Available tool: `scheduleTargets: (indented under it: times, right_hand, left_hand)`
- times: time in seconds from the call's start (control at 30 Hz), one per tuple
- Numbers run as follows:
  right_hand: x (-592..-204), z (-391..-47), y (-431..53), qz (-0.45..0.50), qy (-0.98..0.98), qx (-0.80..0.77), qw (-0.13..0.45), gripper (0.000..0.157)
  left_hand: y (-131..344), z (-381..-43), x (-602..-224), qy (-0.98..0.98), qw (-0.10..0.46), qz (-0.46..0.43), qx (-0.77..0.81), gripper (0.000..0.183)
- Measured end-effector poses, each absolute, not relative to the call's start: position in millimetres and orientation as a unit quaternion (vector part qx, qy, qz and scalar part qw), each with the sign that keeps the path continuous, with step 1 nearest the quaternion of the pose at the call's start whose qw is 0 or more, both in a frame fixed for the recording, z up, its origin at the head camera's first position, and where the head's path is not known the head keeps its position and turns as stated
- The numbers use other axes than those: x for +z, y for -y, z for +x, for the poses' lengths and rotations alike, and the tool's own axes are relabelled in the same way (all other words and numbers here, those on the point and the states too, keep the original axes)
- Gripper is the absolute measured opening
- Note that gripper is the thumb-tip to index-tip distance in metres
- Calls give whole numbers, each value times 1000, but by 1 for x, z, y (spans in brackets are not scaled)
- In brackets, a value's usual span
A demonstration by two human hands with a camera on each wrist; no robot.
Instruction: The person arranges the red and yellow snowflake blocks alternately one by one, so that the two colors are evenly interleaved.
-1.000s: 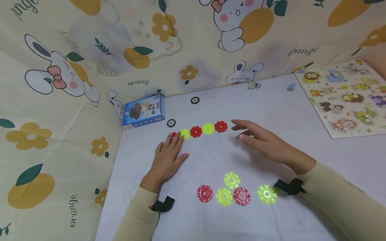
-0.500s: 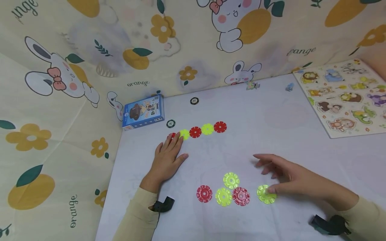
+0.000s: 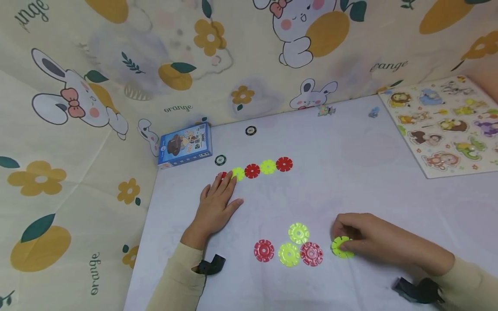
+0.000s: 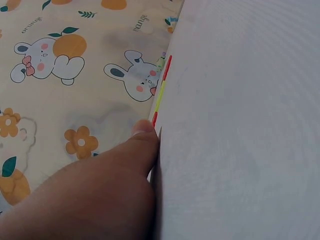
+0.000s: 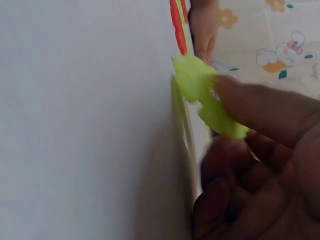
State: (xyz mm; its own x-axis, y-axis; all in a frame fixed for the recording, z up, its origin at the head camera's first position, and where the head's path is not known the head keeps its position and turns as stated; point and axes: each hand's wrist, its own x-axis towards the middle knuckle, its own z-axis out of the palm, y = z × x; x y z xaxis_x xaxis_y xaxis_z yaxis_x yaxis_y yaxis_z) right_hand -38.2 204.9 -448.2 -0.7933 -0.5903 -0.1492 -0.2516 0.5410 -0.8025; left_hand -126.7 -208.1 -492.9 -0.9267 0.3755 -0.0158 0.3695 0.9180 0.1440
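Observation:
In the head view my left hand (image 3: 214, 210) lies palm down, fingers extended, its fingertips over the left end of a row of notched plastic discs. Beneath them a red disc (image 3: 222, 174) is mostly covered and a yellow-green disc (image 3: 239, 174) partly. The row continues rightward with a red disc (image 3: 252, 171), a yellow-green disc (image 3: 268, 166) and another red disc (image 3: 284, 164). Lower right, my right hand (image 3: 383, 239) pinches a yellow-green disc (image 3: 336, 247) between thumb and fingers. In the right wrist view this yellow-green disc (image 5: 190, 80) is tilted up from the white surface.
Left of the right hand lie a red disc (image 3: 263, 251), two yellow-green discs (image 3: 298, 233) and a red disc (image 3: 311, 254). Black round tokens (image 3: 220, 160) and a blue box (image 3: 185, 145) stand farther back. An animal puzzle board (image 3: 416, 157) is at the right, near small figures (image 3: 326, 110).
My right hand has drawn back from the row's right end toward the lower right and taken hold of the single yellow-green disc there. The left hand has stayed in place.

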Motion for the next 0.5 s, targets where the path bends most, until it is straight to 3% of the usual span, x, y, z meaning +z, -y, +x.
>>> scheduleTargets:
  times: [0.2,0.37,0.5]
  right_hand:
    - [-446,-71,-193,-151,-873,-449,115,13]
    - [-451,-111,-186,-86,-863,-490,93,26]
    - [-460,-141,-179,-61,-867,-489,71,27]
  left_hand:
    - [209,-126,-490,-978,22,192,76,75]
    - [208,-125,-489,-978,28,193,76,75]
    - [208,-126,-490,-978,27,191,76,75]
